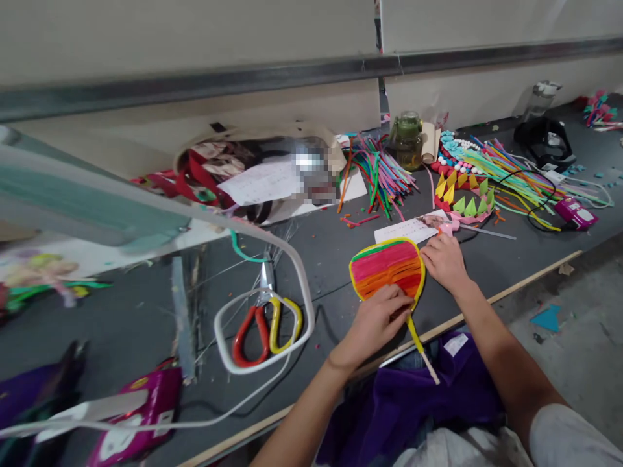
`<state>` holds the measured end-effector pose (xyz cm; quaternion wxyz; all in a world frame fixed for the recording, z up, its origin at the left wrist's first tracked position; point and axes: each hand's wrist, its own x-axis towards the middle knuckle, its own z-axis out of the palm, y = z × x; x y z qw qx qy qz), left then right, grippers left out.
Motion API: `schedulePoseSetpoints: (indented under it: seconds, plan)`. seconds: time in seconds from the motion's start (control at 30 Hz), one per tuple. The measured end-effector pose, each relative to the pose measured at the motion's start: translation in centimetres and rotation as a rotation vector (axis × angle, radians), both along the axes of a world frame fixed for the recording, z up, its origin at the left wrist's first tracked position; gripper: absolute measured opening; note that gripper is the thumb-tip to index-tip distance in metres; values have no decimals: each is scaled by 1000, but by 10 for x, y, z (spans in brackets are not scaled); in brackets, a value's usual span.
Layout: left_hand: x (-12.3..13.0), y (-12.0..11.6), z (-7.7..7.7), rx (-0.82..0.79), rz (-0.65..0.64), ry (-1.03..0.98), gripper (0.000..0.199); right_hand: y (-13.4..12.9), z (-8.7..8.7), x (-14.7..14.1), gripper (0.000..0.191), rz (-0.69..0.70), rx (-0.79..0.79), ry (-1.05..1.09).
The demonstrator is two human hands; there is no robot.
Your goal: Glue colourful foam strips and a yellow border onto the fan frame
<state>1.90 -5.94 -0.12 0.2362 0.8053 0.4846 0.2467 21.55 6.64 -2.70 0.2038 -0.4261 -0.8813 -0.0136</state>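
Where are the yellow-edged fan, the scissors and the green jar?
Yellow-edged fan (387, 267): head view, on its striped face.
Scissors (263, 332): head view, on the red handle.
Green jar (409, 140): head view, on its body.

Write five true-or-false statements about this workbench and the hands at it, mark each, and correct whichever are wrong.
1. The left hand touches the striped, yellow-rimmed, paddle-shaped piece. True.
2. The right hand grips the metal scissors with red and yellow handles. False: it is beside the paddle-shaped piece, away from the scissors.
3. The transparent green jar has tipped over. False: it stands upright.
4. A glossy magenta device lies at the picture's lower left. True.
5. The scissors lie on a bright yellow tabletop. False: the tabletop is dark grey.
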Motion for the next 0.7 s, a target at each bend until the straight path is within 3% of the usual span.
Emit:
schedulePoseSetpoints:
  seconds: [0.7]
  plan:
    - [-7,8,-8,-110,-80,-114,22,0,1,0,24,1,4,-23]
